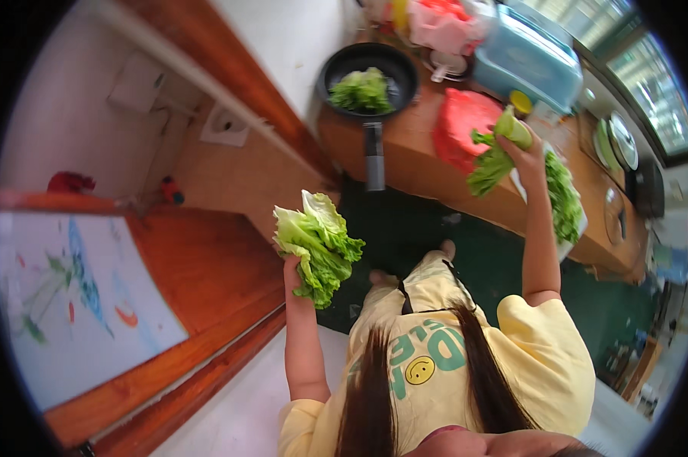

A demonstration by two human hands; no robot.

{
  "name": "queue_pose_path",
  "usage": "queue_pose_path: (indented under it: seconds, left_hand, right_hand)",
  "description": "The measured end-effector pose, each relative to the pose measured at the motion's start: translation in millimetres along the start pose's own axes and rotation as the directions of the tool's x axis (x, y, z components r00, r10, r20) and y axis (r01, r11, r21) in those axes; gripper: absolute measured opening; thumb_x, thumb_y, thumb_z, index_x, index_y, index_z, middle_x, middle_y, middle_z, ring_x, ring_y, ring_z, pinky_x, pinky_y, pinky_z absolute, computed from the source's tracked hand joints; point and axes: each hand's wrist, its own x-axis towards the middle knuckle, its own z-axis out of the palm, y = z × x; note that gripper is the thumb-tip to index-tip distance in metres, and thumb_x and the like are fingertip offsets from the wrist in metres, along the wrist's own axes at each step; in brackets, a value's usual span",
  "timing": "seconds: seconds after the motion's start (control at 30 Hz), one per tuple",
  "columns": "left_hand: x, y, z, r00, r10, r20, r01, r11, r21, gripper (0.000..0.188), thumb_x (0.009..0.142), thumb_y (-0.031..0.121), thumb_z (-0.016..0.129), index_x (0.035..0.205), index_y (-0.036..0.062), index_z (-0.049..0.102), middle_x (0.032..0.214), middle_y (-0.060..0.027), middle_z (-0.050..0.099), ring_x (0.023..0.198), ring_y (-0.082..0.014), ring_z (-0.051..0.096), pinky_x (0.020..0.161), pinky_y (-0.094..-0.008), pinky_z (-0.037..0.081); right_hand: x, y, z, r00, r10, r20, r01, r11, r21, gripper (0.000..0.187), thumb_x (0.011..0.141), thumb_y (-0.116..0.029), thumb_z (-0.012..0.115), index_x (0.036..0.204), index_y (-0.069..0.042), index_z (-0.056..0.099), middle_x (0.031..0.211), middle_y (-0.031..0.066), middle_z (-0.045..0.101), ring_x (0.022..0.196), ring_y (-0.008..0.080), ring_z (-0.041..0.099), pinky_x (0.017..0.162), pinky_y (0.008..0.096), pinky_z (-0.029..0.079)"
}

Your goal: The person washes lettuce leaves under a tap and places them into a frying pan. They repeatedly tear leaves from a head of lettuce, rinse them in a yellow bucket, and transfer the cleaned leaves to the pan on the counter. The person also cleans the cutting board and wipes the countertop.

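From my remote seat, the wooden table (pixel 420 164) fills the one-o'clock part of the view, curving with the lens. On it, toward two o'clock, sits a pale blue lidded container (pixel 528 57), with a red cutting board (pixel 458 129) just below it and a black frying pan (pixel 368 72) at twelve o'clock already carrying some green leaves (its handle points down over the table edge). A white tray (pixel 565 202) piled with more lettuce rests near three o'clock.

The left hand (pixel 292 268) sits just left of centre, its grip closed around the stem end of a bunch of lettuce (pixel 319 245), held up in the air well away from the table. The right hand (pixel 528 156) is at two o'clock, its grip pinching a second lettuce piece (pixel 496 152) above the red board's edge.

My worry: the left bunch hangs over the dark green floor mat (pixel 427 228), held only by its base, so loose outer leaves could peel off and drop. The pan handle juts out too; a swinging forearm could knock it.
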Motion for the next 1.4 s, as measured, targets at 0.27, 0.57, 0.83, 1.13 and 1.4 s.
queue_pose_path:
  seconds: [0.27,0.57,0.83,1.13,1.4]
  left_hand:
    - [38,184,-104,0.955,0.278,-0.106,-0.277,0.961,0.028,0.046,0.080,0.015,0.051,0.122,0.0003,0.040,0.114,-0.0155,0.052,0.102,-0.0279,0.054,0.085,-0.0416,0.047]
    - [115,395,-229,0.975,0.187,-0.121,-0.163,0.970,0.182,0.040,0.081,0.015,0.055,0.117,0.0018,0.045,0.105,-0.0136,0.057,0.096,-0.0268,0.057,0.081,-0.0410,0.049]
    - [128,450,-335,0.875,0.220,-0.431,-0.194,0.975,0.105,0.040,0.081,0.016,0.052,0.118,0.0009,0.046,0.106,-0.0132,0.057,0.093,-0.0270,0.058,0.081,-0.0408,0.049]
    - [140,460,-276,0.834,0.226,-0.504,-0.259,0.966,0.005,0.041,0.082,0.016,0.047,0.120,0.0009,0.044,0.109,-0.0135,0.056,0.095,-0.0254,0.057,0.082,-0.0370,0.048]
    - [239,531,-299,0.789,0.396,-0.469,-0.480,0.874,-0.069,0.037,0.084,0.017,0.052,0.118,0.0017,0.045,0.106,-0.0098,0.056,0.092,-0.0211,0.058,0.079,-0.0334,0.048]
  right_hand:
    - [30,-37,370,0.887,-0.234,0.399,0.128,0.953,0.274,0.019,0.073,-0.011,0.067,0.085,-0.001,0.056,0.072,0.0024,0.057,0.069,0.0071,0.051,0.061,0.0258,0.043]
    - [109,-18,607,0.865,-0.124,0.487,-0.042,0.948,0.315,0.019,0.072,-0.012,0.067,0.084,-0.001,0.057,0.071,0.0023,0.058,0.067,0.0087,0.052,0.059,0.0269,0.043]
    - [195,3,787,0.780,-0.038,0.625,-0.109,0.975,0.195,0.027,0.069,-0.012,0.069,0.090,0.000,0.059,0.075,0.0040,0.060,0.069,0.0102,0.054,0.062,0.0273,0.044]
    - [165,12,921,-0.131,0.104,0.986,-0.581,0.797,-0.161,0.033,0.072,-0.012,0.069,0.102,-0.004,0.057,0.091,0.0018,0.060,0.082,0.0121,0.056,0.074,0.0276,0.045]
    - [199,8,1029,-0.292,-0.066,0.954,-0.847,0.481,-0.226,0.051,0.074,-0.016,0.068,0.119,-0.006,0.046,0.109,0.0049,0.056,0.100,0.0167,0.054,0.088,0.0315,0.043]
